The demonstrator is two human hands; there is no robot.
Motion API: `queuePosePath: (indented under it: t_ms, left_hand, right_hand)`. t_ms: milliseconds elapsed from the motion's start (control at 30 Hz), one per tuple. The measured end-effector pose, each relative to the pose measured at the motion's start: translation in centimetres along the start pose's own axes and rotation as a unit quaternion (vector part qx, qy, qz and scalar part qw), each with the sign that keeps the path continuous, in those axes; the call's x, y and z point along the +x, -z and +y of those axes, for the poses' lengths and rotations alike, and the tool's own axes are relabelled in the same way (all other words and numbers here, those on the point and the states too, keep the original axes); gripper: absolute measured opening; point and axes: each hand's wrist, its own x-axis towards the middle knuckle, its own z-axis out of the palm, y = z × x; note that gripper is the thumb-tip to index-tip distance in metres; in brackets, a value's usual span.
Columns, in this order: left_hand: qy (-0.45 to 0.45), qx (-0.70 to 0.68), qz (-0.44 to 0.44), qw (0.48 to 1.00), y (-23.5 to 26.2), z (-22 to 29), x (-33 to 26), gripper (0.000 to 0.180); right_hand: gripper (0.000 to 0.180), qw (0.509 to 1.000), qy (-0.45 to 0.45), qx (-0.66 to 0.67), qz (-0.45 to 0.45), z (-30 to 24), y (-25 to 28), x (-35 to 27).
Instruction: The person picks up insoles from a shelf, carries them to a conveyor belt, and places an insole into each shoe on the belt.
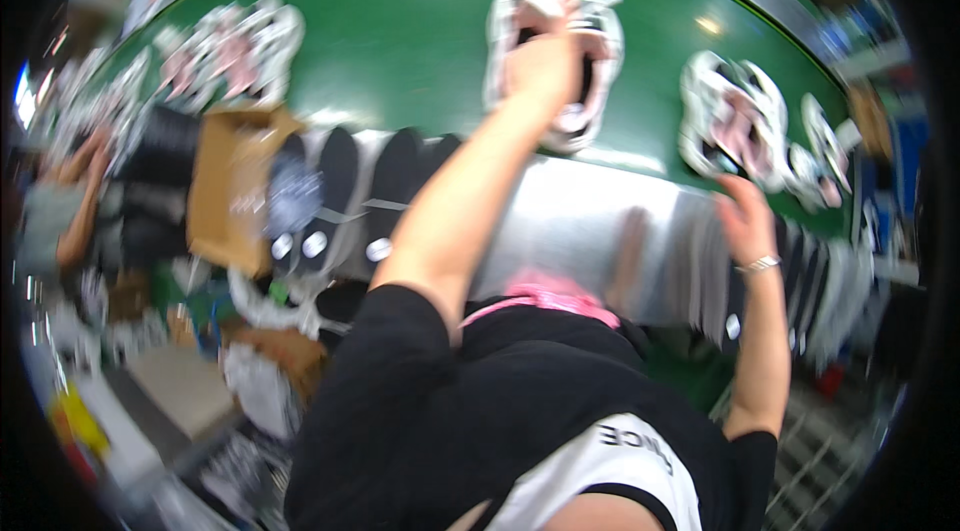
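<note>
A pair of white sneakers with black and pink parts lies on the green work surface ahead of me. My left hand reaches over the left sneaker, beside the right sneaker. One finger points away from me; the others are hidden at the shoe opening, so their grip cannot be told. To the right, my right hand is open with nothing visible in it. Its fingertips are close to another white and pink pair of sneakers, and grey insoles stand in a row beside it.
More sneakers sit at the left, others at the far right. A cardboard box and dark insoles lie along the metal ledge before me. Another person works at the far left.
</note>
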Motion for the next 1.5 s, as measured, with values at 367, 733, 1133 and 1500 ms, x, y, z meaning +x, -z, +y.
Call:
queuePosePath:
  t_ms: [367, 733, 1133, 1500]
  left_hand:
    - [0.285, 0.188, 0.591, 0.731, 15.1, -21.6, -20.7, 0.047]
    - [0.527, -0.256, 0.467, 0.663, 12.7, -32.1, -28.9, 0.035]
    - [0.563, 0.05, 0.521, 0.64, 17.4, -34.7, -31.7, 0.061]
    - [-0.083, -0.203, 0.247, 0.944, 8.6, -4.1, -13.7, 0.027]
  right_hand:
    - [0.072, 0.932, -0.2, -0.261, -0.152, 21.0, 0.3, 2.7]
    - [0.043, 0.936, -0.292, 0.041, -0.193, 20.0, 1.7, 4.8]
    - [0.045, 0.963, -0.239, -0.064, -0.106, 8.4, -0.2, 8.4]
    - [0.029, 0.962, -0.24, -0.073, -0.111, -1.8, 0.0, 7.8]
